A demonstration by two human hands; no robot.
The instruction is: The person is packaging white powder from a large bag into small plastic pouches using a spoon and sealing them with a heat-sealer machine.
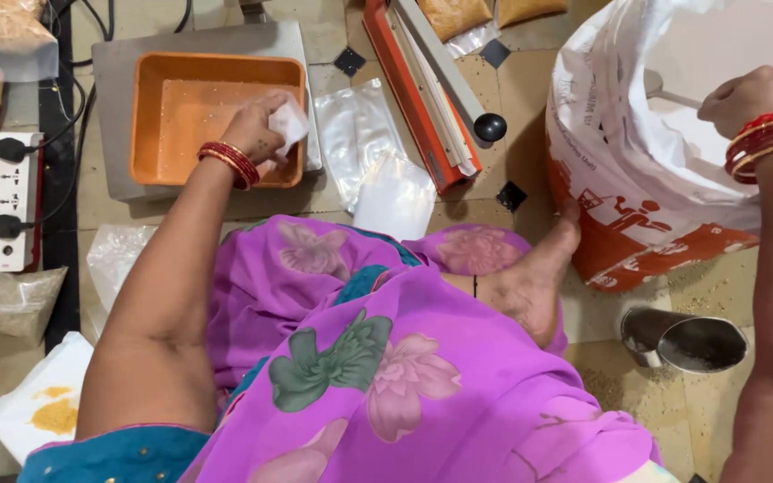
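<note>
Left hand (259,134) grips a clear, empty pouch (292,125); right hand (751,97) clasps a metal scoop handle (668,92).

A: Left hand (261,130)?
B: Closed on a small clear plastic pouch (291,125), held over the near right corner of the shallow orange plastic tray (172,116). The tray sits on a flat grey metal weighing scale (118,63).

A: Right hand (749,97)?
B: Gripping the thin metal handle of a scoop (668,89) inside the large white and orange woven sack (619,206).

A: Floor items?
B: An orange bar-type heat sealer (427,98), loose clear pouches (360,134) beside it, and a steel cup (686,340) lying on its side.
</note>
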